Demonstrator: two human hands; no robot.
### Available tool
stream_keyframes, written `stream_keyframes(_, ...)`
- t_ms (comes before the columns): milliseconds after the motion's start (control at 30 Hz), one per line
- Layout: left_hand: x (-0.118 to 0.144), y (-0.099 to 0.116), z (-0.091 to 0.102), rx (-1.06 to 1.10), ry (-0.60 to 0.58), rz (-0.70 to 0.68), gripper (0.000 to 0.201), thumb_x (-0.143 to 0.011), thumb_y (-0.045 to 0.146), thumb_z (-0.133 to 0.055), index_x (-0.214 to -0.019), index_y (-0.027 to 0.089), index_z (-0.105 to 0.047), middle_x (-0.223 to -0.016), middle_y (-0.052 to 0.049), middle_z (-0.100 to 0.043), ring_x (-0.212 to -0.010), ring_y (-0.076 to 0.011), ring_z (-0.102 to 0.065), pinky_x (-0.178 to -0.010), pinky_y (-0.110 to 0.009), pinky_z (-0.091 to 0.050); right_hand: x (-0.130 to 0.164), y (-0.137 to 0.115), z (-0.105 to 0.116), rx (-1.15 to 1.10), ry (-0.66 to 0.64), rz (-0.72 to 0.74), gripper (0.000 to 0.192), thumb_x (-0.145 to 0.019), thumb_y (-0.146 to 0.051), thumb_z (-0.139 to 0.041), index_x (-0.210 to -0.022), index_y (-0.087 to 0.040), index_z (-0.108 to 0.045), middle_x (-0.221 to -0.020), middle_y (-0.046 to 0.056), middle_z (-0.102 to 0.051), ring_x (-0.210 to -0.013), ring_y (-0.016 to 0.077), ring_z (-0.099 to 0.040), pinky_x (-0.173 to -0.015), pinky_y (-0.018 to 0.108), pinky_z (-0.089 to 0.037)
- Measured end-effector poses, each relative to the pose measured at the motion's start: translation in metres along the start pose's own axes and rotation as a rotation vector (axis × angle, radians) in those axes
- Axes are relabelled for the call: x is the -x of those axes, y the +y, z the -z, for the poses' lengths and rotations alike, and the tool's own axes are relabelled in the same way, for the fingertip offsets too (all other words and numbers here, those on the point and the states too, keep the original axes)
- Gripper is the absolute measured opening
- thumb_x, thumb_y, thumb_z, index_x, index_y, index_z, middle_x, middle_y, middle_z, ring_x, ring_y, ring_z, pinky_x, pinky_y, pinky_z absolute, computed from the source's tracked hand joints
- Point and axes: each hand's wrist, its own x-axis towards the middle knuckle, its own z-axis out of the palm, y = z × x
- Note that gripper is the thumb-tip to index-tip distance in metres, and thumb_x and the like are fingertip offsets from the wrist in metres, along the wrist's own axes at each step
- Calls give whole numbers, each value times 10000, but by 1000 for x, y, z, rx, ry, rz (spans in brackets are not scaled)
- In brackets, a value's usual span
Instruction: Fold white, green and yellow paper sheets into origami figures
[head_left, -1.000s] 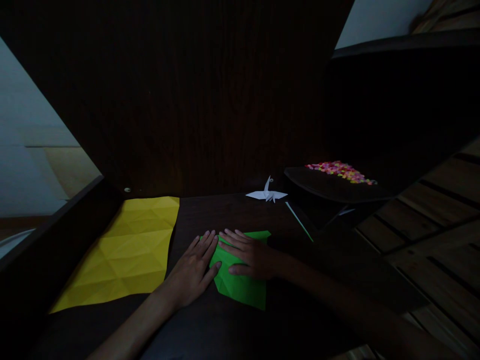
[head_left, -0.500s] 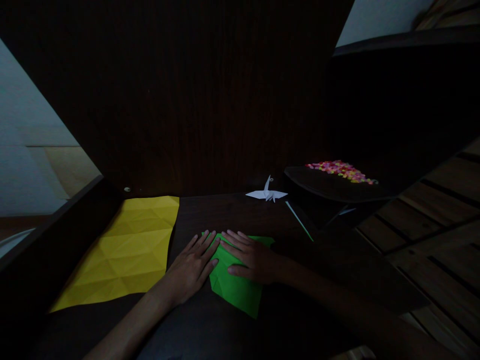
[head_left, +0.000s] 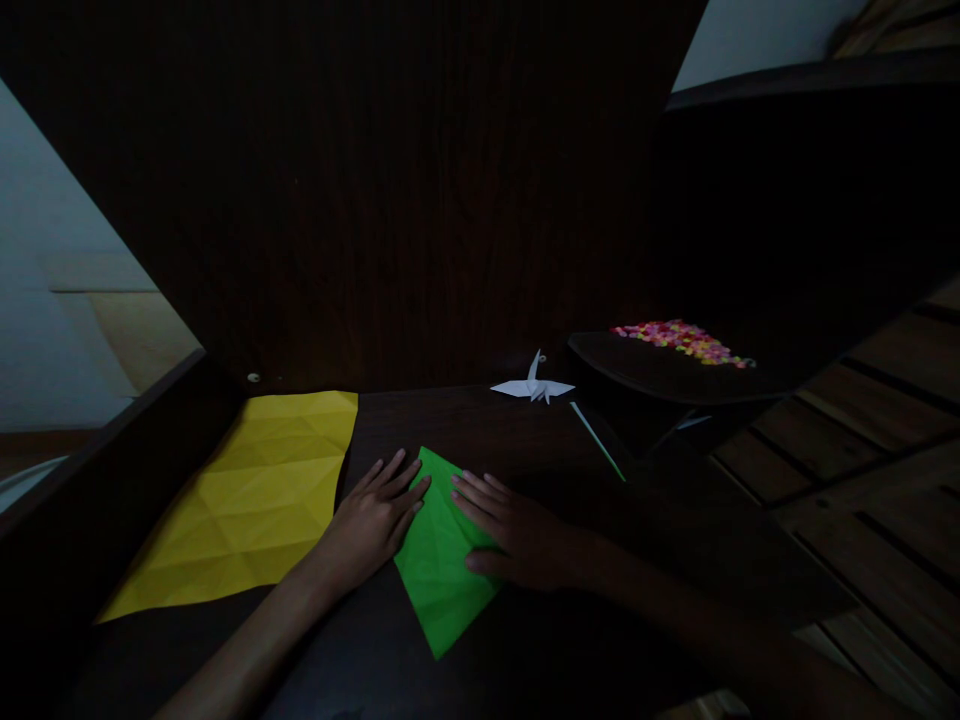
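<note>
A green sheet of origami paper (head_left: 442,580) lies on the dark wooden surface, turned so that one corner points toward me and another away. Faint creases run across it. My left hand (head_left: 375,520) rests flat at its left edge, fingers stretched out with the tips on the paper. On the right side of the sheet lies my right hand (head_left: 514,530), fingers extended and covering its right corner. Neither hand grips anything. Beyond them a white paper crane (head_left: 534,388) stands near the back panel.
To the left lies a creased yellow sheet (head_left: 255,500), beside a raised dark side board (head_left: 105,470). A thin pale green strip (head_left: 598,442) sits right of the crane. Small pink, red and yellow pieces (head_left: 682,342) are heaped on a rounded shelf (head_left: 637,368).
The green paper has turned, its near corner swinging left and its far corner now showing between my hands. My hands have moved slightly apart.
</note>
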Motion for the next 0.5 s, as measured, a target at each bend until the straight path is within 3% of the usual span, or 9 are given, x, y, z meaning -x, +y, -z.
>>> stream_keyframes(333,1,-5,-5,41,84,3,368,-859,111,-484,-1169,213,-656,-1288,-72,-618,-1302,-310,-442,-1011,-521,-452,13,-26,3,-137,-48,32,719,-930,-549,-405,-1493,-164,-175,-1554,128,-124,-1438,272,-39,-1171,481,-83)
stream_keyframes(500,0,1,-4,53,96,30,332,-869,145,-480,-1126,197,-684,-1253,-87,-641,-1263,-312,-488,-994,-506,-476,17,-38,6,-201,-93,68,757,-919,-562,-418,-1497,-157,-145,-1553,131,-80,-1434,284,-44,-1173,462,-103)
